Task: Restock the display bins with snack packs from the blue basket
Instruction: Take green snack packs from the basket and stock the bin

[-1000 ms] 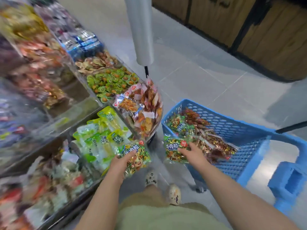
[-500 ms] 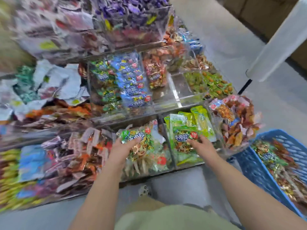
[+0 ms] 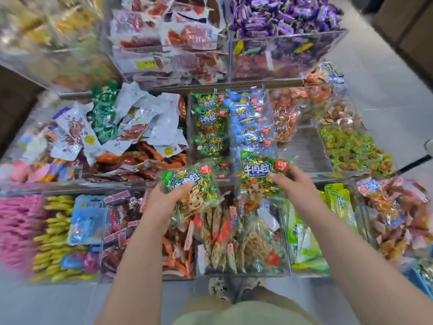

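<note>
My left hand [image 3: 167, 195] grips a green snack pack [image 3: 194, 191] with a cartoon animal on it, held above the front row of clear bins. My right hand [image 3: 297, 184] holds a second green snack pack [image 3: 260, 177] of the same kind by its right side. Both packs hover just in front of a clear bin [image 3: 209, 127] in the middle row that holds matching green packs. Only a corner of the blue basket [image 3: 419, 277] shows at the lower right edge.
Next to the green packs lie blue packs [image 3: 253, 123] in the same middle row. White and orange pouches [image 3: 131, 127] fill the bin to the left. Purple sweets [image 3: 281, 17] sit in the top tier. My feet [image 3: 220, 287] stand on grey floor below the display.
Both hands have carried their green packs from the basket side, leftward and up to the middle-row bin. The view has swung left, so the blue basket has slid almost out of frame.
</note>
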Tool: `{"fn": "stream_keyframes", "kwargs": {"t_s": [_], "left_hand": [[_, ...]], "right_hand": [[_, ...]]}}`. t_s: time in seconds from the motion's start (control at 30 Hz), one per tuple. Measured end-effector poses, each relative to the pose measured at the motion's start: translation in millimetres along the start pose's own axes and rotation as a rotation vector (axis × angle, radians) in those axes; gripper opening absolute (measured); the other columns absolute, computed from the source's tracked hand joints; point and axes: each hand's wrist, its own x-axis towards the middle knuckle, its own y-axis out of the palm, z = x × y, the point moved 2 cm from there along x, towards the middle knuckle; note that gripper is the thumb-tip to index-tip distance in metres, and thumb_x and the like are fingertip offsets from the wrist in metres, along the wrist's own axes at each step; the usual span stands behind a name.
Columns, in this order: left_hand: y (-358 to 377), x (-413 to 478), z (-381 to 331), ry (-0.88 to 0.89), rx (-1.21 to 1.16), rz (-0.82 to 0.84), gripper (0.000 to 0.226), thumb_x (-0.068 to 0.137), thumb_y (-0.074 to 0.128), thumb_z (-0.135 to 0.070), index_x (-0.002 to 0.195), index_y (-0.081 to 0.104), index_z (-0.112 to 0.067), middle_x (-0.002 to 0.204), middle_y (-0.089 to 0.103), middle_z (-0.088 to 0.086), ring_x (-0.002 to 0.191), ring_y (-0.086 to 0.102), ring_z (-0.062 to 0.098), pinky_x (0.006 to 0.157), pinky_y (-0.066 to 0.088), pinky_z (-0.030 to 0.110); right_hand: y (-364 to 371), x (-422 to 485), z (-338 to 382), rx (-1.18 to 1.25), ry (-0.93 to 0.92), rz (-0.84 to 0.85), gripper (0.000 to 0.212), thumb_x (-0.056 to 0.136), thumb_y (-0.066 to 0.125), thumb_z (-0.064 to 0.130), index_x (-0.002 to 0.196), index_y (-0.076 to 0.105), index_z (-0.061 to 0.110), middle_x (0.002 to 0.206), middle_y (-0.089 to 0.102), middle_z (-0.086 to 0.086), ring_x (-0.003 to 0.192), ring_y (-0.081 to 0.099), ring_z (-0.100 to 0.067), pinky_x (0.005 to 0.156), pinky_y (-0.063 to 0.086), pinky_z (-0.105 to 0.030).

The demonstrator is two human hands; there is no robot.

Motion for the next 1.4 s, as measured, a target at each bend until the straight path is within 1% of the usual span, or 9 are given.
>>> {"fn": "stream_keyframes", "kwargs": {"t_s": [0.13,0.37,0.5,0.57,0.73,0.93,1.07,1.2,1.4], "left_hand": [[-2,-2,-8,0.031,-0.030,-0.041,0.127,0.031,0.083,-0.068,0.142,0.042,-0.020,0.142,0.050,0.003,0.130,0.046,0.029,0.108,0.037,0.050],[-14,13,-34,0.055,-0.088,-0.027,0.131,0.025,0.086,-0.068,0.139,0.044,-0.018,0.144,0.049,0.007,0.123,0.053,0.028,0.105,0.040,0.051],[-29,32,-50,0.070,-0.079,0.074,0.135,0.021,0.088,-0.068,0.138,0.045,-0.017,0.136,0.056,0.006,0.124,0.054,0.030,0.107,0.039,0.054],[-37,39,-60,0.075,-0.068,0.147,0.110,0.027,0.090,-0.065,0.122,0.057,-0.022,0.123,0.066,0.003,0.115,0.061,0.027,0.104,0.044,0.052],[-54,63,-78,0.100,-0.069,0.147,0.043,0.056,0.078,-0.044,0.082,0.046,-0.031,0.065,0.066,-0.023,0.061,0.064,-0.006,0.062,0.052,0.020],[-63,82,-95,0.041,-0.099,0.207,0.109,0.051,0.074,-0.047,0.144,0.031,-0.009,0.145,0.041,0.009,0.118,0.042,0.016,0.104,0.031,0.044],[-63,91,-93,0.059,-0.079,0.239,0.101,0.053,0.073,-0.044,0.139,0.036,-0.007,0.093,0.050,-0.023,0.072,0.052,-0.004,0.089,0.043,0.029],[-60,97,-92,0.079,-0.086,0.282,0.079,0.054,0.074,-0.043,0.125,0.050,-0.018,0.078,0.060,-0.024,0.084,0.051,0.000,0.081,0.042,0.026],[-52,100,-88,0.022,-0.089,0.278,0.080,0.054,0.074,-0.042,0.125,0.047,-0.019,0.090,0.053,-0.015,0.073,0.049,-0.003,0.091,0.037,0.029]], "right_hand": [[23,35,38,-0.031,-0.064,0.085,0.042,0.081,0.069,0.038,0.119,0.051,0.038,0.110,0.058,0.012,0.101,0.057,-0.009,0.081,0.046,-0.029],[83,94,90,-0.119,-0.178,-0.025,0.071,0.087,0.065,0.026,0.135,0.014,0.038,0.088,0.046,0.011,0.068,0.051,-0.004,0.053,0.036,-0.021],[121,122,100,-0.396,-0.304,-0.043,0.063,0.091,0.060,0.019,0.140,0.023,0.033,0.093,0.058,0.003,0.051,0.045,-0.003,0.040,0.033,-0.014],[137,136,100,-0.533,-0.335,-0.010,0.049,0.091,0.060,0.018,0.133,0.038,0.025,0.124,0.054,-0.005,0.064,0.050,-0.006,0.049,0.036,-0.009],[158,158,93,-0.695,-0.303,0.047,0.037,0.088,0.061,0.010,0.120,0.042,0.014,0.126,0.042,-0.015,0.097,0.049,-0.023,0.082,0.041,-0.030],[164,169,95,-1.384,-0.314,0.092,0.067,0.084,0.066,0.012,0.137,0.026,0.016,0.137,0.020,-0.021,0.125,0.027,-0.040,0.093,0.045,-0.043],[172,167,93,-1.613,-0.373,0.104,0.080,0.081,0.062,0.006,0.146,0.016,0.010,0.136,0.036,-0.021,0.127,0.032,-0.037,0.097,0.040,-0.045],[166,176,94,-1.716,-0.567,-0.027,0.060,0.079,0.059,0.012,0.133,0.033,0.014,0.127,0.047,-0.009,0.121,0.037,-0.030,0.105,0.025,-0.048],[169,197,97,-1.807,-0.366,0.040,0.090,0.090,0.053,0.026,0.148,-0.015,0.016,0.156,-0.003,-0.017,0.144,-0.002,-0.034,0.113,0.005,-0.056]]}}
